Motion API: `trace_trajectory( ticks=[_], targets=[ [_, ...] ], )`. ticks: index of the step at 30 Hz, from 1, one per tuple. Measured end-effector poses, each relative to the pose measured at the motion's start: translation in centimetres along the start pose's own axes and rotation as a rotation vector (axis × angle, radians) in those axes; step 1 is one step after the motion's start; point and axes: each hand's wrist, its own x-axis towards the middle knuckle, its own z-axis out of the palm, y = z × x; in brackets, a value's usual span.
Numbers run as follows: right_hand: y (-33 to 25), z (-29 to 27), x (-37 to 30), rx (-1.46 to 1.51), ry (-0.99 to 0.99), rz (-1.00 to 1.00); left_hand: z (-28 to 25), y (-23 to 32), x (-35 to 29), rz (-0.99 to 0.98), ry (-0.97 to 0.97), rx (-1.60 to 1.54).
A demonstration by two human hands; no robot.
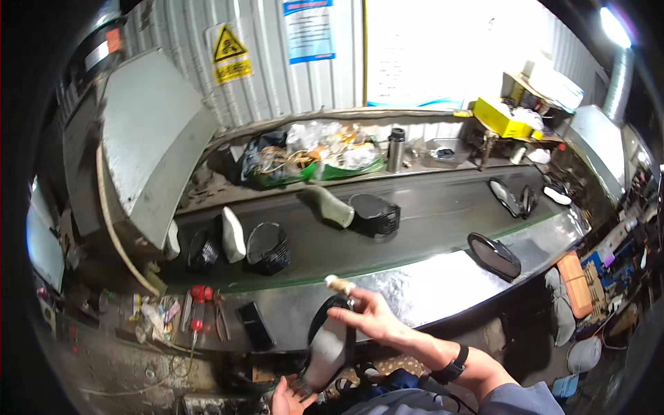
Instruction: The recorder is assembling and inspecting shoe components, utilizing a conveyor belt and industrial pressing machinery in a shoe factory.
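Observation:
A pale grey shoe last (326,356) with a black rim around its upper end is held tilted close to my body, over the near edge of the bench. My left hand (290,398) supports its lower end, palm up, with the fingers partly hidden by it. At the upper end, my right hand (366,315) is closed, its thumb lying across the last's black rim. A small tan-and-white piece (339,283) sticks out beyond its fingers; its kind cannot be made out.
The dark conveyor belt (311,242) carries pale lasts (233,235), black mesh baskets (268,247) and black soles (494,256). Near the front edge lie a red tool (200,304), pliers (221,318) and a black phone (256,326). A metal hood (149,131) stands at left.

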Motion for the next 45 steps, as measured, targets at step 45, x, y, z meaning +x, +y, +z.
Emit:
trace_trajectory(
  ticks=[45],
  targets=[
    [11.2, -19.8, 33.9, -1.467, 0.335, -0.197, -0.2, -1.6, -2.1, 0.325, 0.87, 0.007]
  ],
)
